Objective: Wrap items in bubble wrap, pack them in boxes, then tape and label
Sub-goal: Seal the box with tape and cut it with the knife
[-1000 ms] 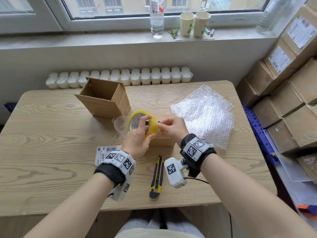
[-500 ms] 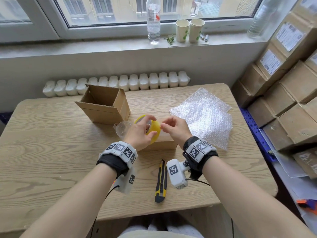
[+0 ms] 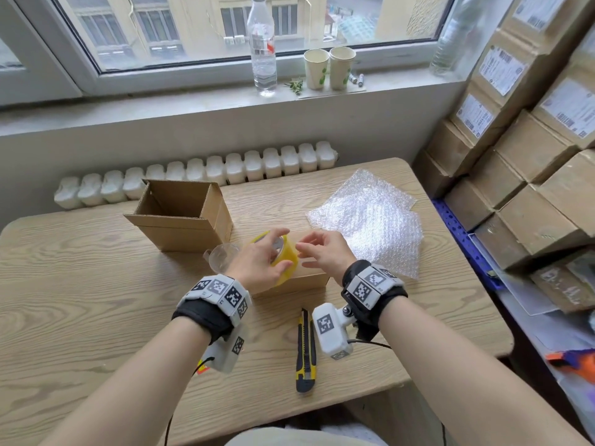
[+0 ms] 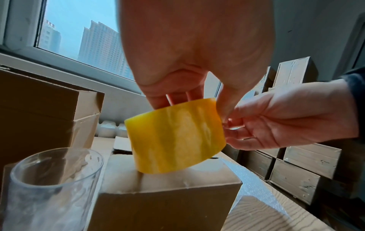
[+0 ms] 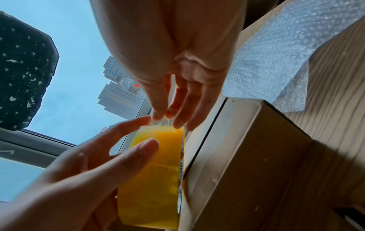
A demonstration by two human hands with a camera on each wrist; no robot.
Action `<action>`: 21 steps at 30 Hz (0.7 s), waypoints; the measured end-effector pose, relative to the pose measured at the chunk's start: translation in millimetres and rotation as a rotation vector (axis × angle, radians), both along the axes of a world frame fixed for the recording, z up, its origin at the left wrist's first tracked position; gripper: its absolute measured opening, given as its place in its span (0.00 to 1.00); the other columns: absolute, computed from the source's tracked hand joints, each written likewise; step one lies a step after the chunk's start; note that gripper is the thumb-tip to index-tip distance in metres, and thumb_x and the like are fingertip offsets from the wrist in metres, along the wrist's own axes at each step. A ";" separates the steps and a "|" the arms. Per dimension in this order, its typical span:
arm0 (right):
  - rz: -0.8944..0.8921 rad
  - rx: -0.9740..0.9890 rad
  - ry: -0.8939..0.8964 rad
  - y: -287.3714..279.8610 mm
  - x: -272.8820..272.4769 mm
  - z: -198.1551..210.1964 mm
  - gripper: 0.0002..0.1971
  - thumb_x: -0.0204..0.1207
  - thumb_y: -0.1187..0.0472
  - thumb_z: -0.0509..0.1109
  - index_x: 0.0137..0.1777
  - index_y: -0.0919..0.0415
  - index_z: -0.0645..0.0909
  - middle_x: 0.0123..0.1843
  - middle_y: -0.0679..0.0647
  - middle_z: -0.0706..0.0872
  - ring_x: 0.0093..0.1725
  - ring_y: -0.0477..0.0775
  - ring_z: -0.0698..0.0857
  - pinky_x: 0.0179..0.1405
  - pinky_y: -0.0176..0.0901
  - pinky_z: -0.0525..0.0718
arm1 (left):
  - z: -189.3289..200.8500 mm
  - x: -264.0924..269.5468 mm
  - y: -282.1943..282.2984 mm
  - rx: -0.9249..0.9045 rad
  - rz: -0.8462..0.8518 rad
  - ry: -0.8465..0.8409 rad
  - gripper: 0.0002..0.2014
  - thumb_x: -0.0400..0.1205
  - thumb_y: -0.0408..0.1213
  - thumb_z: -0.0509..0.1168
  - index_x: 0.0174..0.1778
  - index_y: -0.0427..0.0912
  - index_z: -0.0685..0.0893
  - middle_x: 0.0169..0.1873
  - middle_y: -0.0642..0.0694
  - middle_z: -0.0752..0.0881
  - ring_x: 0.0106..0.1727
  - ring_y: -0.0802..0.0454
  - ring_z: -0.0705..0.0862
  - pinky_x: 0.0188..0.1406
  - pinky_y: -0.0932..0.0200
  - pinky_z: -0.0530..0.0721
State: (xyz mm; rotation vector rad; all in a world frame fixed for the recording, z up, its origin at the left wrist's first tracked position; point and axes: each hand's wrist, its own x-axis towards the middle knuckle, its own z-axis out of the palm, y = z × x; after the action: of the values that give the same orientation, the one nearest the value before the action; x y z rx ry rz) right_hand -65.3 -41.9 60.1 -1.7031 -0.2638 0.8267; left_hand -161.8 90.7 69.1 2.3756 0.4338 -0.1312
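Head view, centre of frame: my left hand (image 3: 257, 265) grips the yellow tape roll (image 3: 285, 257) just above the closed box (image 3: 302, 278) on the bench (image 3: 80, 284). My right hand (image 3: 325, 252) pinches the tape's loose end at the roll's top edge, fingers (image 5: 158, 109) closed on the clear film. Bubble wrap (image 3: 370, 217) lies right of centre, an open box (image 3: 180, 214) upper left, a glass (image 4: 51, 187) beside the closed one.
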 end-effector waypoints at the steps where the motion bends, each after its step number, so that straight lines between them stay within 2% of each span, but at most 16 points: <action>1: -0.023 0.009 -0.022 0.4 0.1 -0.7 0.06 0.77 0.68 0.70 0.39 0.60 0.80 0.39 0.55 0.83 0.41 0.50 0.85 0.42 0.42 0.87 | 1.3 2.0 1.2 -0.005 -0.003 0.014 0.30 0.80 0.45 0.67 0.75 0.60 0.62 0.40 0.53 0.86 0.47 0.50 0.83 0.52 0.50 0.82; 4: -0.108 -0.002 -0.115 0.0 5.6 -5.4 0.06 0.75 0.64 0.73 0.38 0.57 0.81 0.37 0.51 0.82 0.39 0.47 0.81 0.47 0.45 0.84 | 3.9 11.3 5.4 -0.033 0.042 0.044 0.32 0.80 0.46 0.67 0.78 0.54 0.60 0.40 0.50 0.82 0.46 0.48 0.82 0.48 0.55 0.79; 6: -0.131 -0.035 -0.175 -1.5 9.3 -10.5 0.06 0.75 0.64 0.73 0.38 0.57 0.81 0.36 0.48 0.82 0.39 0.45 0.80 0.47 0.42 0.81 | 3.4 15.2 7.9 -0.045 0.059 0.084 0.31 0.80 0.50 0.67 0.76 0.49 0.61 0.48 0.48 0.80 0.51 0.45 0.82 0.51 0.53 0.80; 8: -0.162 -0.072 -0.200 -2.3 11.8 -18.1 0.06 0.76 0.65 0.72 0.39 0.58 0.80 0.37 0.48 0.82 0.42 0.48 0.80 0.49 0.41 0.79 | -0.5 14.3 12.8 -0.009 0.015 0.118 0.28 0.77 0.55 0.68 0.67 0.49 0.68 0.53 0.47 0.81 0.55 0.45 0.81 0.56 0.50 0.79; 11: -0.203 -0.143 -0.182 -6.4 15.8 -32.2 0.03 0.78 0.64 0.69 0.44 0.62 0.80 0.40 0.51 0.82 0.45 0.50 0.80 0.49 0.41 0.79 | -9.3 8.3 20.3 0.250 -0.196 0.142 0.22 0.69 0.56 0.74 0.49 0.52 0.73 0.46 0.52 0.82 0.51 0.51 0.76 0.66 0.53 0.67; 12: -0.203 -0.162 -0.182 -8.0 17.9 -37.4 0.03 0.79 0.63 0.69 0.45 0.63 0.80 0.42 0.53 0.83 0.45 0.51 0.80 0.49 0.43 0.79 | -11.6 7.0 20.3 0.309 -0.238 0.105 0.21 0.68 0.53 0.75 0.45 0.52 0.71 0.43 0.53 0.80 0.50 0.51 0.75 0.65 0.53 0.66; 13: -0.204 -0.176 -0.181 -8.8 20.2 -41.9 0.03 0.79 0.63 0.69 0.45 0.62 0.80 0.43 0.54 0.83 0.45 0.52 0.81 0.50 0.45 0.80 | -13.4 6.3 19.0 0.336 -0.255 0.050 0.20 0.69 0.48 0.75 0.44 0.51 0.70 0.42 0.52 0.78 0.49 0.50 0.76 0.59 0.54 0.68; 15: -0.233 -0.190 -0.159 -8.3 24.3 -48.8 0.05 0.79 0.62 0.69 0.41 0.59 0.78 0.43 0.55 0.83 0.46 0.53 0.81 0.53 0.50 0.82 | -15.9 6.8 14.7 0.330 -0.248 -0.080 0.19 0.69 0.38 0.74 0.46 0.47 0.70 0.45 0.49 0.78 0.49 0.47 0.77 0.46 0.59 0.67; 16: -0.257 -0.182 -0.131 -7.1 25.9 -51.4 0.06 0.79 0.62 0.68 0.40 0.57 0.77 0.42 0.54 0.83 0.46 0.53 0.82 0.55 0.52 0.83 | -17.4 7.6 12.9 0.316 -0.228 -0.132 0.18 0.69 0.34 0.74 0.49 0.43 0.72 0.47 0.47 0.78 0.49 0.47 0.77 0.44 0.61 0.67; 18: -0.289 -0.153 -0.071 -4.5 27.1 -55.4 0.08 0.79 0.62 0.68 0.39 0.55 0.75 0.41 0.53 0.83 0.47 0.54 0.84 0.57 0.54 0.84 | -21.3 9.4 10.1 0.303 -0.172 -0.189 0.20 0.68 0.30 0.72 0.54 0.37 0.74 0.52 0.44 0.76 0.49 0.48 0.75 0.42 0.60 0.69; 21: -0.313 -0.115 -0.031 -3.1 28.2 -60.3 0.08 0.80 0.64 0.66 0.40 0.55 0.74 0.42 0.52 0.82 0.46 0.51 0.84 0.56 0.50 0.85 | -29.3 13.1 7.9 0.265 -0.084 -0.262 0.26 0.67 0.24 0.71 0.62 0.34 0.74 0.59 0.38 0.76 0.55 0.40 0.78 0.44 0.52 0.79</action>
State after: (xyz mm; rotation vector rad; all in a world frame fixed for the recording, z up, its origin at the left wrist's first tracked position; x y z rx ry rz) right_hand -37.2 -45.0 -0.2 -1.8079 0.0322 0.5925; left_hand -148.6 98.6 39.8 2.6258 0.2374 0.2104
